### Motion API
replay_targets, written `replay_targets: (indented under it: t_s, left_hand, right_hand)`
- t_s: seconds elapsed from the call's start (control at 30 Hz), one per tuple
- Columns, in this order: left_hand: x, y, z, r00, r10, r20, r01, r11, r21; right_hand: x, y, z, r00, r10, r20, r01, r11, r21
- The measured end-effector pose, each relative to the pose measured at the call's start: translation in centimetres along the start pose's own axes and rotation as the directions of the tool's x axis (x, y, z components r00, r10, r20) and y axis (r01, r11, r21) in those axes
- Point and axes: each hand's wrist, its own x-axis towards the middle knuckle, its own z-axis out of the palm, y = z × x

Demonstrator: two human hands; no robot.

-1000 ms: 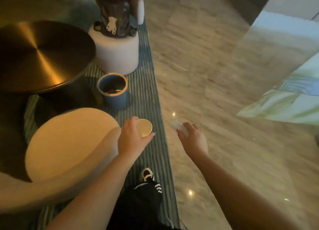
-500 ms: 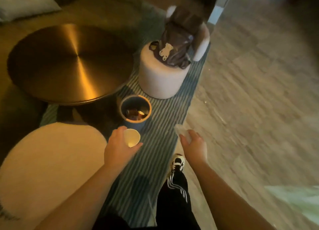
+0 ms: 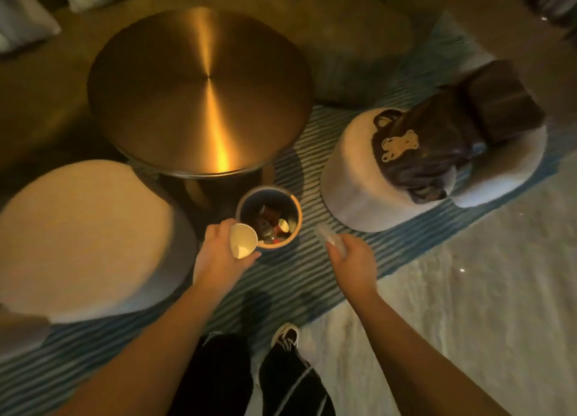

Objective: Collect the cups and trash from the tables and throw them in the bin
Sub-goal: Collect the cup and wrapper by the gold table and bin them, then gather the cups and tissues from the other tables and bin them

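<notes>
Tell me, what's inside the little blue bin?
The bin already holds a pile of trash, some dark, some pale and round. I can't tell the pieces apart. The cup covers its near edge, and the bottom is hidden.

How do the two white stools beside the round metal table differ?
The left stool has a bare top; the right stool carries a dark brown bag. The left stool sits nearer the camera and looks broader; the right stool stands past the bin. Both are round and pale.
</notes>
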Motion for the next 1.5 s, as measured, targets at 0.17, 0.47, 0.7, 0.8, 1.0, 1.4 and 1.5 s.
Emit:
replay_targets:
  t_s: [0.17, 0.47, 0.7, 0.8, 1.0, 1.4, 1.5]
  left_hand:
    - [4.3, 0.5, 3.2, 1.000, -0.023, -0.019, 0.023, 1.000, 0.012]
    - [16.9, -5.7, 18.0, 0.957, -0.280, 0.071, 0.286, 0.955, -0.081]
    - [21.9, -11.3, 25.4, 0.920, -0.374, 0.119, 0.384, 0.921, -0.067]
    - [21.7, -12.6, 25.5, 0.932, -0.349, 0.102, 0.353, 0.935, -0.027]
    - [19.3, -11.1, 21.3, 0.972, -0.237, 0.008, 0.237, 0.971, -0.017]
    - [1.9, 0.3, 1.4, 0.911, -0.298, -0.284, 0.353, 0.920, 0.168]
    - [-4.0, 1.2, -1.9, 0.867, -0.331, -0.372, 0.408, 0.900, 0.152]
  right_hand:
    - [7.2, 1.0, 2.9, 0.984, -0.114, 0.140, 0.112, 0.993, 0.023]
    - [21.1, 5.3, 18.4, 0.957, -0.178, 0.230, 0.198, 0.978, -0.066]
    - [26.5, 9.6, 27.3, 0.907, -0.310, 0.285, 0.344, 0.936, -0.076]
    - [27.4, 10.1, 28.3, 0.887, -0.298, 0.353, 0.346, 0.935, -0.079]
    - [25.0, 8.4, 24.1, 0.867, -0.311, 0.388, 0.383, 0.916, -0.122]
    - [9.9, -3.9, 5.5, 0.822, -0.483, 0.302, 0.529, 0.844, -0.089]
    - [5.0, -6.3, 4.3, 0.794, -0.521, 0.313, 0.568, 0.819, -0.079]
